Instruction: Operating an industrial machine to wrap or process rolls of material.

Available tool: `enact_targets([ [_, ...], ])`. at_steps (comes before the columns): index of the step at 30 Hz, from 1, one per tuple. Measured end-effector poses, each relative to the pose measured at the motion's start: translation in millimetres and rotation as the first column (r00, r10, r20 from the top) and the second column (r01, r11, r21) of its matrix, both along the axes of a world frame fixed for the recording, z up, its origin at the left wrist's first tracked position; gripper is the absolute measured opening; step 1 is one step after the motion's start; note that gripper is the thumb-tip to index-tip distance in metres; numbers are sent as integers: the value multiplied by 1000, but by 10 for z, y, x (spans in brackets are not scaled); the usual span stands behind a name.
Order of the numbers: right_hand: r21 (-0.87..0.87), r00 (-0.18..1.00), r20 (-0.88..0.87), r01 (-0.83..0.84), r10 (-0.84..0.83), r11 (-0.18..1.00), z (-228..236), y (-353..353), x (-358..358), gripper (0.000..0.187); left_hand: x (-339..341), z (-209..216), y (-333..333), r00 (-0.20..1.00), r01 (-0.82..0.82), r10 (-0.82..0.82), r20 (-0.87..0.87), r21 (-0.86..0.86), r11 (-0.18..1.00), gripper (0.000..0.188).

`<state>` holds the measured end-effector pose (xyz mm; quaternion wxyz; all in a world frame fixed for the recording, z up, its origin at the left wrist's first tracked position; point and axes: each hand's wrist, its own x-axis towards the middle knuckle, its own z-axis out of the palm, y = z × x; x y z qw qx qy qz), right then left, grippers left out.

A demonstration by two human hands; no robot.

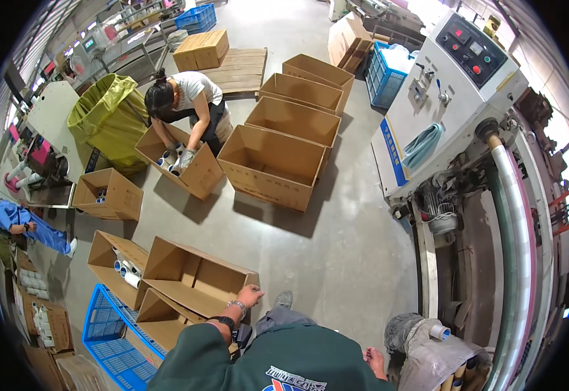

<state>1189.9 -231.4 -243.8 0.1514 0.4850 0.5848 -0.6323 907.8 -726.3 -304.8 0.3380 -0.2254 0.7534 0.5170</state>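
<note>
My left hand (250, 296), with a bracelet and a dark watch at the wrist, is over the right end of an open cardboard carton (193, 270). Its fingers are curled in, and nothing shows in them. I cannot tell whether it touches the carton. My right hand (375, 360) hangs low beside my shirt, partly hidden, its fingers loosely bent and bare of any object. Nearest to it is a plastic-wrapped bundle (414, 348) with a white tube (439, 332) on it.
Ahead, several open cartons (271, 163) stand in a row. A gloved person (190, 104) bends over a carton of white rolls (179, 156). A blue crate (112, 352) lies at lower left. A machine (440, 91) with a long roller (517, 215) lines the right. Another person (24, 221) stands far left.
</note>
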Motion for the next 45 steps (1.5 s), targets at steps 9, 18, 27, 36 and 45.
enact_targets([
  [9, 29, 999, -38, -6, 7, 1000, -300, 657, 254, 37, -238, 114, 579, 996, -33, 31, -79, -32, 999, 45],
  [18, -7, 994, 56, 99, -99, 995, -56, 1554, 246, 36, -166, 311, 1985, 994, -92, 96, -54, 80, 993, 42],
  [27, 234, 971, -32, -222, 236, 946, -689, 2383, -200, 36, 486, -467, 1302, 998, 57, -56, -11, 163, 985, 23],
  [36, 69, 983, -114, 153, -145, 986, -485, 1875, -189, 34, -431, 199, 1915, 979, 155, -168, 114, 114, 981, 29],
  [45, -38, 927, 50, 375, -373, 926, -467, 1711, 336, 34, -929, 1067, 3076, 986, 153, -143, -80, 128, 980, 38],
])
